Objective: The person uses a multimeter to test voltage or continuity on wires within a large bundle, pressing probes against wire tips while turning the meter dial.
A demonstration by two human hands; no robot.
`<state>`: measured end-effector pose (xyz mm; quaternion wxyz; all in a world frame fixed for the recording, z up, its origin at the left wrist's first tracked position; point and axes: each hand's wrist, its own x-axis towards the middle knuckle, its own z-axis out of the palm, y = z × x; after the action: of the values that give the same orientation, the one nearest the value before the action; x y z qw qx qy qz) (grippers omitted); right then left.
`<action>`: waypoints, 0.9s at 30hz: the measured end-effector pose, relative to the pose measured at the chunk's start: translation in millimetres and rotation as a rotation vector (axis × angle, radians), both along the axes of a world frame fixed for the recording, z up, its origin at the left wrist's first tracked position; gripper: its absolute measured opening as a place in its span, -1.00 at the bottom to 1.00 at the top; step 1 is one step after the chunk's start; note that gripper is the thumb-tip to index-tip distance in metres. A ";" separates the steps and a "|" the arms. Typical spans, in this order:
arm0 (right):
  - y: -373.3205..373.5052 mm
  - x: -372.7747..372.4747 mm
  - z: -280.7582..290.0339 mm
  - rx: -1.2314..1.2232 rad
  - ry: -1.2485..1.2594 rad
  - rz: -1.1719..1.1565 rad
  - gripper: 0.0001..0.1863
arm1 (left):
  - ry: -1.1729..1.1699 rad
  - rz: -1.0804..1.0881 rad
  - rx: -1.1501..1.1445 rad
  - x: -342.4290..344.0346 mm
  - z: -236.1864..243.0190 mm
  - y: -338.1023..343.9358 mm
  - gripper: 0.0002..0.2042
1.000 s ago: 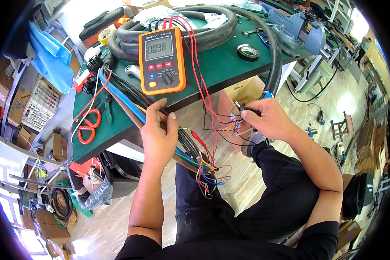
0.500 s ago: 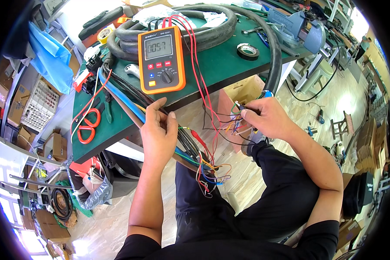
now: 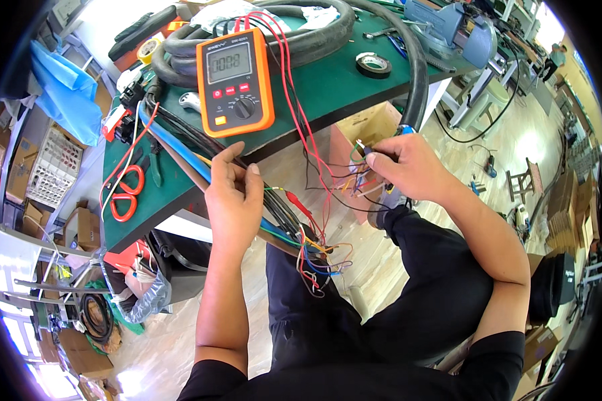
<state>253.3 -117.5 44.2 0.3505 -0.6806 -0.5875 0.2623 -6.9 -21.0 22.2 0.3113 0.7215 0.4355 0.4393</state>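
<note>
My left hand (image 3: 234, 204) hovers by a cable bundle (image 3: 192, 162) of blue, brown and black cables, its fingers curved but apart and empty. In a pinch between thumb and forefinger, my right hand (image 3: 411, 166) holds a small black test clip (image 3: 366, 150) above several loose thin wires (image 3: 362, 182). An orange multimeter (image 3: 235, 83) with a grey display lies at the bench's front edge. Red test leads (image 3: 306, 127) and black ones run down from it. A red clip (image 3: 298, 202) grips near the bundle's stripped, coloured wire ends (image 3: 318, 257).
On the green bench (image 3: 328, 100) lie a coiled thick black cable (image 3: 334, 37), black tape (image 3: 373, 65), red-handled scissors (image 3: 128, 194) and a blue vise (image 3: 448, 30). A lined bin (image 3: 147, 304) stands below left. The heavy cable drops past the bench edge toward my right hand.
The whole view has shifted slightly, so the bench and meter sit further left and higher. The meter's reading has changed. Both hands keep nearly the same pose.
</note>
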 end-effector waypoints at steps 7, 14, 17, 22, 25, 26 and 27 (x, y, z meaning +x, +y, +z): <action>-0.3 4.5 -4.7 0.007 0.037 0.001 -0.67 | 0.017 0.016 0.006 1.9 1.3 -2.3 -0.67; -1.1 4.8 -3.5 -0.012 0.007 -0.012 -0.66 | 0.031 0.020 0.001 1.5 1.1 -1.8 -0.67; -1.3 4.5 -3.8 -0.025 0.016 -0.020 -0.66 | 0.015 0.014 -0.008 1.2 1.7 -2.0 -0.67; -1.9 2.6 1.0 -0.026 0.008 -0.003 -0.67 | 0.017 0.009 0.015 -0.2 -1.7 1.0 -0.64; -1.1 5.4 -2.3 -0.018 -0.008 0.009 -0.68 | 0.021 -0.002 0.037 -1.4 -1.9 1.8 -0.64; -0.9 4.7 -1.3 -0.021 0.005 0.010 -0.68 | 0.026 -0.004 0.047 -1.3 -1.5 2.0 -0.64; -1.5 3.8 -0.7 -0.026 0.018 0.010 -0.69 | 0.027 -0.003 0.039 -1.0 -0.9 1.1 -0.65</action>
<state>257.1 -119.0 43.5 0.3455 -0.6799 -0.5842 0.2776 -7.9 -20.0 21.3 0.2917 0.7340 0.4298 0.4375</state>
